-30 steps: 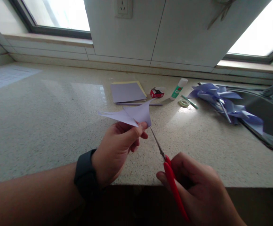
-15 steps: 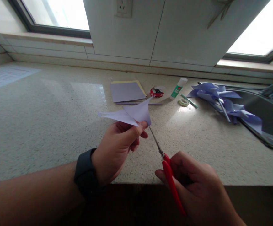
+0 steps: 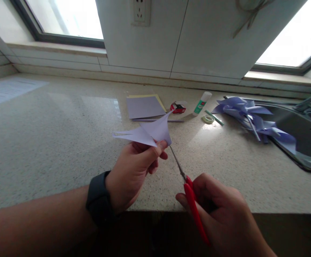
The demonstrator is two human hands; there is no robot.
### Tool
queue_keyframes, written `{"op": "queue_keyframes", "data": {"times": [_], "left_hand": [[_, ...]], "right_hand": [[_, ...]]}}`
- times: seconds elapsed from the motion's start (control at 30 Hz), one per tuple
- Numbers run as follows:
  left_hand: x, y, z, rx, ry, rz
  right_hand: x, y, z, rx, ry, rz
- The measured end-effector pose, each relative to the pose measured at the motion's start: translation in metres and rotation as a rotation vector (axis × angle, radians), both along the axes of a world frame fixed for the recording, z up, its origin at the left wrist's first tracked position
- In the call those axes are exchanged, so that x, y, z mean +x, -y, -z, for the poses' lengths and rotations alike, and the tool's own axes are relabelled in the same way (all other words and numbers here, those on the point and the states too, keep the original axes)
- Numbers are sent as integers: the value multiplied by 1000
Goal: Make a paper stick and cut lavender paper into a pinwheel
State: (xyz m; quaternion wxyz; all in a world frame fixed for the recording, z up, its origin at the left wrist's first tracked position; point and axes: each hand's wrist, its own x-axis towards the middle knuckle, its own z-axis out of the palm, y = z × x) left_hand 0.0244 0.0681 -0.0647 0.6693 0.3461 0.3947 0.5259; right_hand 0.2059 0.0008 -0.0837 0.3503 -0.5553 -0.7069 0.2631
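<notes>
My left hand [image 3: 134, 171] pinches a folded piece of lilac paper [image 3: 150, 132] between thumb and fingers, above the front of the counter. A dark watch sits on that wrist. My right hand [image 3: 222, 214] grips red-handled scissors [image 3: 190, 196]. Their thin blades run up and to the left, and the tip meets the lower right corner of the paper, just beside my left thumb.
On the speckled counter [image 3: 50, 142] lie a stack of lilac and yellow sheets [image 3: 144, 106], a small red box [image 3: 178, 107], a glue stick [image 3: 201, 103], a tape roll [image 3: 208, 119] and lilac paper pinwheels [image 3: 252, 116] at a steel sink [image 3: 302, 135]. A printed sheet [image 3: 5, 91] lies far left.
Both hands and the paper stay almost in place. The view has tilted slightly, so the things on the counter sit a little higher and more to the left.
</notes>
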Motion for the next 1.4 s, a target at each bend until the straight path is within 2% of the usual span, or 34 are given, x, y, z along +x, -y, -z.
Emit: {"op": "queue_keyframes", "data": {"times": [0.7, 1.0, 1.23, 1.4], "left_hand": [[0, 1, 1, -15, -1, 7], [-1, 0, 0, -18, -9, 14], [-1, 1, 1, -6, -28, 27], [-2, 1, 1, -17, -24, 14]], "right_hand": [[1, 1, 2, 56, 51, 8], [8, 1, 1, 155, 178, -35], [15, 3, 0, 345, 470, -10], [21, 3, 1, 366, 507, -9]]}}
